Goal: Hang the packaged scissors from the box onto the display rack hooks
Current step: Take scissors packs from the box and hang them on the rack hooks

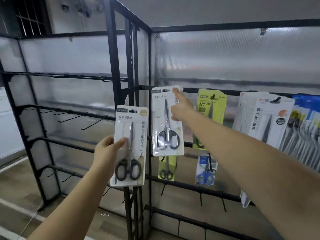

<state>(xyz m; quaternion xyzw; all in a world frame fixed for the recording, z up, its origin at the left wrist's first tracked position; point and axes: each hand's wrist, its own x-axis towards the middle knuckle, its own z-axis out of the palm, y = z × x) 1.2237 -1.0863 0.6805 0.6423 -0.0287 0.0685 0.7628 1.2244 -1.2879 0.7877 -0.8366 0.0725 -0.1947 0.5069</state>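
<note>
**Scissor pack at corner of black display rack**

My left hand (108, 149) pinches a white carded pack of black-handled scissors (129, 146), upright, in front of the black metal display rack (149, 118). My right hand (181, 108) has its index finger extended against the top of an identical white pack hung on the rail (167, 122). Translucent ribbed panels (225, 58) back the rack; wood-look flooring (20, 184) lies below.
</note>
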